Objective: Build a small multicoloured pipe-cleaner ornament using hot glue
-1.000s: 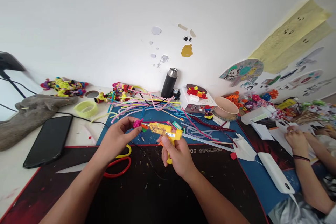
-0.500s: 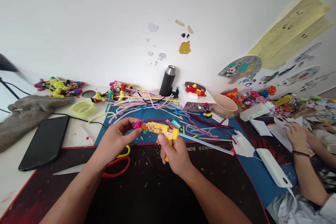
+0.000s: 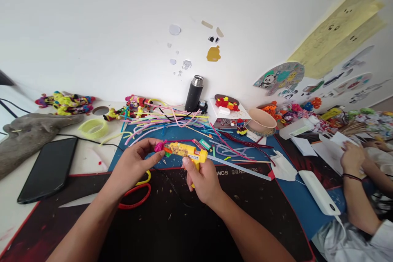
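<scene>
My right hand (image 3: 201, 178) is wrapped round the grip of a yellow hot glue gun (image 3: 184, 150), with the thumb along its near side. A long translucent glue stick (image 3: 239, 167) sticks out of the gun's back end. My left hand (image 3: 139, 161) is closed on a small magenta fuzzy piece (image 3: 159, 146), held at the gun's nozzle; whether the two touch I cannot tell. Something green shows just below the nozzle. Under my left forearm lie scissors with red and yellow handles (image 3: 135, 197), partly covered by the arm.
Pipe cleaners (image 3: 172, 120) lie piled on the blue mat, before a black thermos (image 3: 194, 94). A phone (image 3: 49, 170) lies at left. To the right are a pinkish bowl (image 3: 260, 120), a white power bank (image 3: 319, 192) and a co-worker's hands (image 3: 353, 157) over papers.
The whole view has shifted slightly. My hands, the glue gun and the magenta piece keep nearly the same pose. The co-worker's near hand has moved a little over the papers.
</scene>
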